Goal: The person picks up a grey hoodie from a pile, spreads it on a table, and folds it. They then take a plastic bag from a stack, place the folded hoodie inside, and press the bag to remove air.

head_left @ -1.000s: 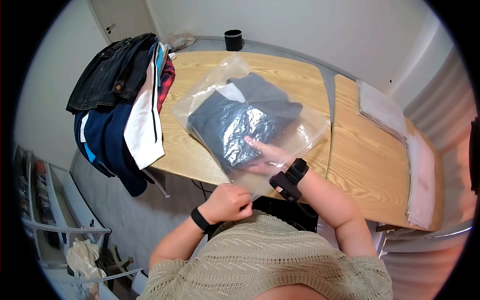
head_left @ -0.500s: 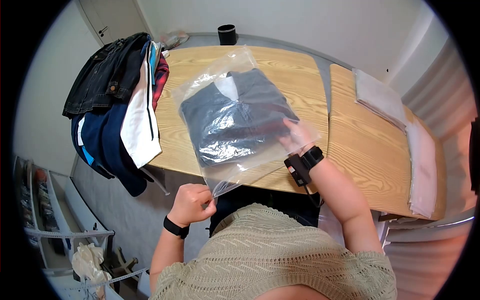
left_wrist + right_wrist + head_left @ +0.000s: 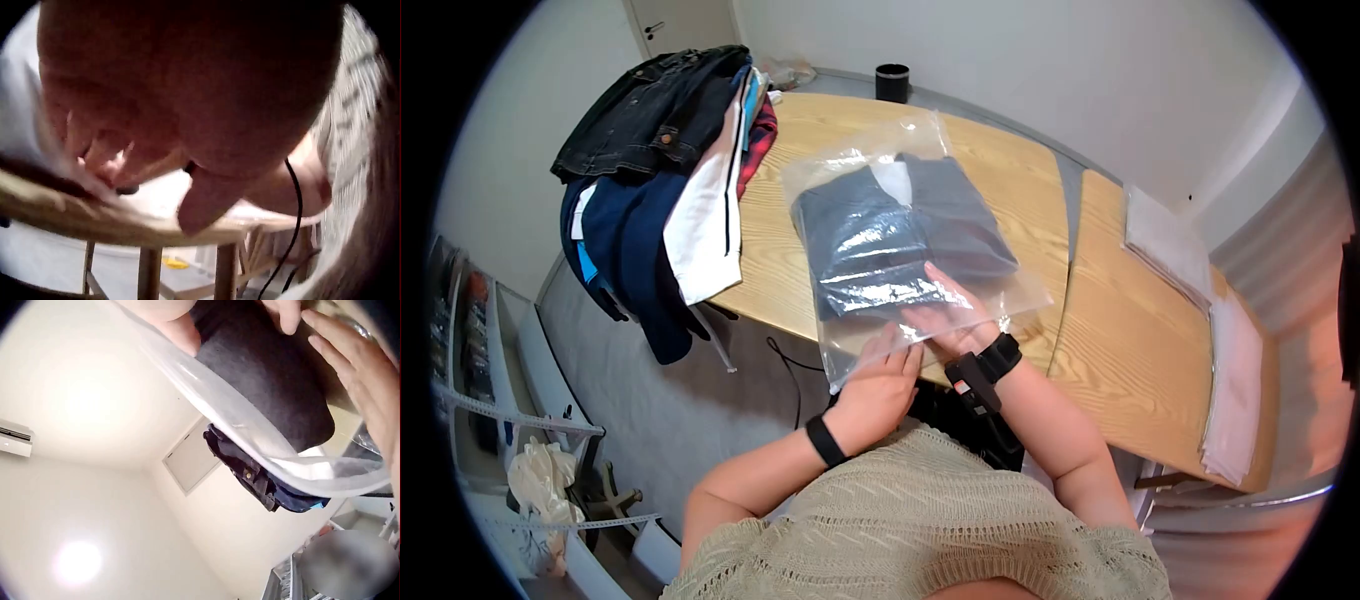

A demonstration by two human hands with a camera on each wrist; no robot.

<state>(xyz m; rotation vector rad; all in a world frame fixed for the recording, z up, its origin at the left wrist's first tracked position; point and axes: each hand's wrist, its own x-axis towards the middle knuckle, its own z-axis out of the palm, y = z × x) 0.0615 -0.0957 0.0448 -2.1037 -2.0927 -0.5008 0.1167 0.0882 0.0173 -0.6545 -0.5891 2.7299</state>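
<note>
A clear plastic bag (image 3: 855, 345) lies on the near part of the wooden table, with a folded dark grey garment (image 3: 960, 225) inside, a white patch near its top. My right hand (image 3: 955, 320), fingers spread, reaches into the near end of the bag at the garment's lower edge. Beside it my left hand (image 3: 880, 392) rests on the bag's near edge, fingers extended. In the right wrist view the bag's rim (image 3: 219, 403) curves around the garment (image 3: 269, 375), and the left hand (image 3: 362, 372) shows at right. The left wrist view shows the left hand (image 3: 181, 94) in shadow.
Clothes, including a black denim jacket (image 3: 650, 120), hang over the table's (image 3: 1025, 180) left end. Flat plastic packs (image 3: 1165, 245) lie on a second table (image 3: 1115, 340) at right. A black bin (image 3: 892, 84) stands behind, shelves (image 3: 510, 330) at lower left, and a cable (image 3: 792, 375) hangs below.
My left hand has let go of the bag's near corner, moved right and straightened its fingers on the edge. The right hand has shifted left from the bag's right side, after moving right earlier.
</note>
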